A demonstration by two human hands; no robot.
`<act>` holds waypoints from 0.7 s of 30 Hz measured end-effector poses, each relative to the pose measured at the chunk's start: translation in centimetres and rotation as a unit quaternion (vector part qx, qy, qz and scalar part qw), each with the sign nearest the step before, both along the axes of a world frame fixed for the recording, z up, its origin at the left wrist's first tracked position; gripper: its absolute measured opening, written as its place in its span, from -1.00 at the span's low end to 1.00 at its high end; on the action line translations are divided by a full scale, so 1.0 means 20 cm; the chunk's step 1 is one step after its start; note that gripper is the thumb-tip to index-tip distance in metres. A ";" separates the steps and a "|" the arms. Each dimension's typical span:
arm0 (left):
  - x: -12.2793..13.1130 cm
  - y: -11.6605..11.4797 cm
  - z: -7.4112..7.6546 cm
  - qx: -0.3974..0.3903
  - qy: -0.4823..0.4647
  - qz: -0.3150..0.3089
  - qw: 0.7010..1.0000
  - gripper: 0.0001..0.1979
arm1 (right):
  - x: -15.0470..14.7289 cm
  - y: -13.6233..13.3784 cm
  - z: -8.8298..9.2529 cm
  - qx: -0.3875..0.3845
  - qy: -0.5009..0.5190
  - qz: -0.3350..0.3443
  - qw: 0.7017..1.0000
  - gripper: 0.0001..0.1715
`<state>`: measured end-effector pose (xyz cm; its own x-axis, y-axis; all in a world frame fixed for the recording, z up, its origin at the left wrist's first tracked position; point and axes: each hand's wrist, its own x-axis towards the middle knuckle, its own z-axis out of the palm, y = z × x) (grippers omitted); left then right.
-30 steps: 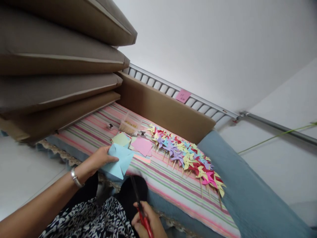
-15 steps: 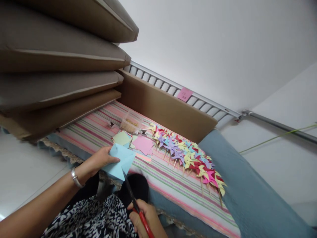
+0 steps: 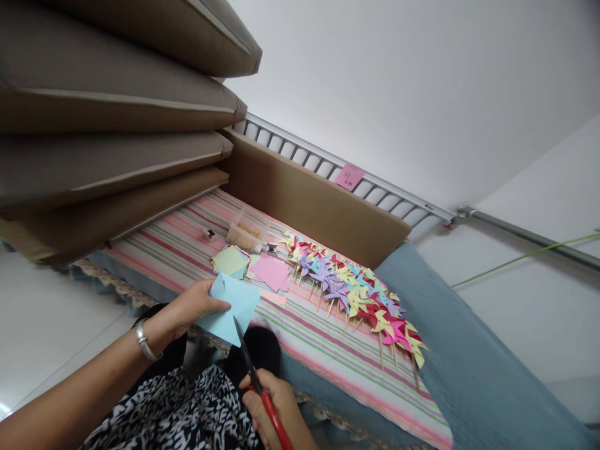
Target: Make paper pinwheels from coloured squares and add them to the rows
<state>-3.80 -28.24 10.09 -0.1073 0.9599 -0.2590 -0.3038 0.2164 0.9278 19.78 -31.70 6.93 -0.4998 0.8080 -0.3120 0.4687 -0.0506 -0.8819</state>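
A pale wall and a slatted metal rail [image 3: 290, 150] with a pink note [image 3: 349, 177] on it back a striped cloth [image 3: 328, 359]; 4 thick brown cushions [image 3: 117, 112] are piled at the left. The left hand [image 3: 194, 307] pinches a light blue paper square [image 3: 246, 297] above the cloth's near edge, its thumb pressed flat on the upper face; the fingers beneath are mostly hidden. The right hand [image 3: 276, 409] is closed around the red handles of the scissors [image 3: 248, 362], its fingers curled tight, with no clear gap between them. The dark blades overlap the square's lower part, their tip near its middle; I cannot tell whether paper lies between them. Just beyond the square lie a green-topped paper stack [image 3: 229, 259] and a pink-topped paper stack [image 3: 270, 272], with a clear box [image 3: 246, 230] of thin sticks behind. Many paper pinwheels [image 3: 356, 300] on sticks spread rightward.
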 end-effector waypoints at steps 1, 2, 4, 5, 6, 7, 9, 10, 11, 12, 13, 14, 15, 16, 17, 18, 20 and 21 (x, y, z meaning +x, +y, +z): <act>0.00 0.00 0.00 -0.001 -0.003 -0.002 1.000 -0.65 | 0.00 0.00 -0.01 0.000 -0.001 -0.002 1.000 -0.58; 0.00 0.00 0.01 -0.001 -0.006 -0.005 1.000 -0.65 | 0.00 0.00 -0.01 0.000 -0.001 -0.005 1.000 -0.60; 0.01 -0.01 0.01 -0.004 -0.009 -0.007 1.000 -0.64 | 0.00 0.01 -0.01 -0.001 0.003 -0.004 1.000 -0.63; 0.01 -0.01 0.02 -0.005 -0.008 -0.006 1.000 -0.64 | 0.00 0.01 -0.01 -0.001 0.006 -0.002 1.000 -0.63; 0.01 -0.01 0.02 -0.006 -0.007 -0.006 1.000 -0.64 | 0.00 0.01 -0.01 -0.001 0.009 0.000 1.000 -0.63; 0.01 -0.01 0.02 -0.006 -0.005 -0.006 1.000 -0.64 | 0.00 0.01 -0.01 -0.001 0.011 0.003 1.000 -0.63; 0.00 -0.01 0.01 -0.005 0.000 -0.005 1.000 -0.65 | 0.00 0.01 -0.01 0.000 0.009 0.007 1.000 -0.63; 0.00 -0.01 0.01 -0.004 0.001 -0.006 1.000 -0.65 | 0.00 0.00 -0.01 0.002 0.007 0.006 1.000 -0.63; 0.00 -0.01 0.01 -0.002 0.001 -0.008 1.000 -0.65 | 0.00 0.00 -0.01 0.004 0.004 0.003 1.000 -0.63; 0.00 -0.01 0.00 -0.001 0.000 -0.011 1.000 -0.65 | 0.00 0.00 -0.01 0.005 0.000 -0.001 1.000 -0.64; 0.00 -0.01 0.00 0.001 -0.001 -0.012 1.000 -0.64 | -0.01 0.01 -0.02 0.006 -0.003 -0.007 1.000 -0.64; 0.00 -0.01 0.00 0.000 0.001 -0.013 1.000 -0.64 | -0.01 0.01 -0.02 0.006 -0.005 -0.010 1.000 -0.64; 0.00 -0.01 0.00 -0.001 0.003 -0.013 1.000 -0.63 | -0.01 0.01 -0.02 0.006 -0.006 -0.011 1.000 -0.64; 0.00 -0.01 0.00 -0.002 0.005 -0.012 1.000 -0.63 | -0.01 0.01 -0.02 0.006 -0.006 -0.009 1.000 -0.65; 0.00 0.00 0.01 -0.003 0.007 -0.011 1.000 -0.63 | -0.01 0.01 -0.02 0.006 -0.005 -0.007 1.000 -0.65; 0.00 0.00 0.01 -0.004 0.007 -0.010 1.000 -0.62 | -0.01 0.02 -0.03 0.008 -0.004 -0.006 1.000 -0.65; 0.00 0.00 0.02 -0.006 0.006 -0.009 1.000 -0.61 | -0.01 0.02 -0.03 0.013 -0.002 -0.004 1.000 -0.64; 0.00 0.00 0.02 -0.007 0.006 -0.008 1.000 -0.61 | -0.01 0.02 -0.04 0.016 -0.002 -0.006 1.000 -0.65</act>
